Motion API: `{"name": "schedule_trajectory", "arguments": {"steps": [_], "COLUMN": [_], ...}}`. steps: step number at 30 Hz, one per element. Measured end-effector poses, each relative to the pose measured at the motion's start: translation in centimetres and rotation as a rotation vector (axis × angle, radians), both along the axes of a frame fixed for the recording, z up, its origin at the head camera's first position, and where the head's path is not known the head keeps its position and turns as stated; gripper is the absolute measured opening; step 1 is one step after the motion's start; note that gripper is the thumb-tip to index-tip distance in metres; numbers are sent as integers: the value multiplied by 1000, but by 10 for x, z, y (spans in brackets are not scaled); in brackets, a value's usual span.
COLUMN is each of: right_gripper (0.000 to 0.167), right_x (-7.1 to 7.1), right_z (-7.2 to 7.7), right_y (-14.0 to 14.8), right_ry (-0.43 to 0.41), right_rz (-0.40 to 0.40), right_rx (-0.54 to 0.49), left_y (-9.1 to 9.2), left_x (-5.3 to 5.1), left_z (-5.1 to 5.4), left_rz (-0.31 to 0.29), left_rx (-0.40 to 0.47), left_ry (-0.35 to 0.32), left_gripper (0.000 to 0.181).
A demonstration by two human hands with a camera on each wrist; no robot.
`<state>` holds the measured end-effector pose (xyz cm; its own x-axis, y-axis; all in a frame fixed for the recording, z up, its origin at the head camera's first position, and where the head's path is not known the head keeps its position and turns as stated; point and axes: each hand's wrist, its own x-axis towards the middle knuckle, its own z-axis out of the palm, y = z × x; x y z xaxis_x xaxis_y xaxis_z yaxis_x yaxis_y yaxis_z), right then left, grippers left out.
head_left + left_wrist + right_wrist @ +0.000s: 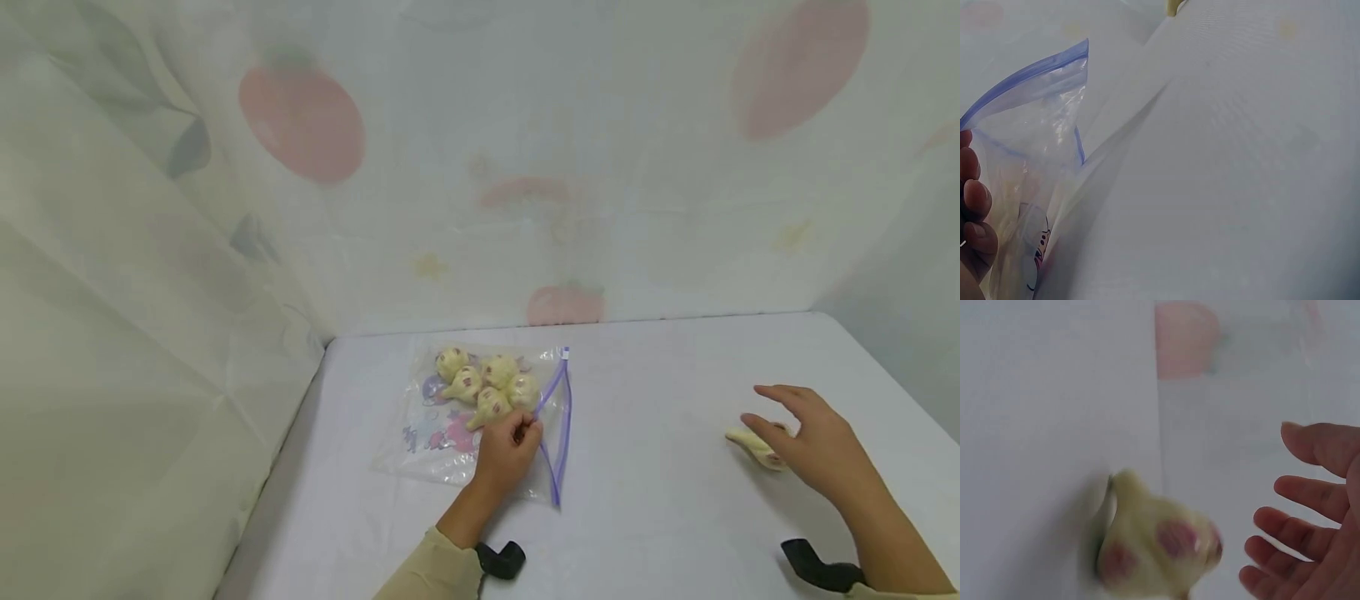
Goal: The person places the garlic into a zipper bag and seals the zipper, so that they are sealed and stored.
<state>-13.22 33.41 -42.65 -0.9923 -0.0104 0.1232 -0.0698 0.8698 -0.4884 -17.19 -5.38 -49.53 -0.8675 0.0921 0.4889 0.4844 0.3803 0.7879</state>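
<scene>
A clear zip bag (442, 467) with a purple closure strip lies on the table, and several pale garlic bulbs (491, 404) show inside it. My left hand (506, 450) pinches the bag near its open mouth; the left wrist view shows curled fingers (977, 199) at the lifted edge of the bag (1054, 94). To the right, my right hand (817, 446) hovers with thumb and fingers spread beside a single garlic bulb (761, 448). That bulb (1154, 544), purple-patched, sits apart from the right hand (1316, 531) in the right wrist view.
The white table (637, 517) runs back to a fruit-printed curtain (450, 167), and another curtain side (135, 333) hangs along the left edge. Black wrist straps (501, 560) sit on both wrists.
</scene>
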Motion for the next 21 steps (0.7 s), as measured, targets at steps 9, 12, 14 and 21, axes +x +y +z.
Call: {"name": "schedule_trajectory", "arguments": {"steps": [9, 12, 14, 21], "right_gripper": [77, 78, 77, 80], "right_x": [8, 8, 8, 6], "right_z": [-25, -30, -32, -36], "right_y": [32, 34, 34, 30], "right_ry": [-185, -211, -213, -214], "right_rz": [18, 7, 3, -9], "right_rx": [-62, -72, -83, -114], "left_y": [-1, -1, -1, 0], "left_x": [2, 2, 2, 1], "left_z": [3, 3, 2, 2], "left_rz": [8, 12, 13, 14], "left_rx": [2, 0, -4, -9], "left_ry": [8, 9, 3, -17], "left_gripper": [13, 13, 13, 13]}}
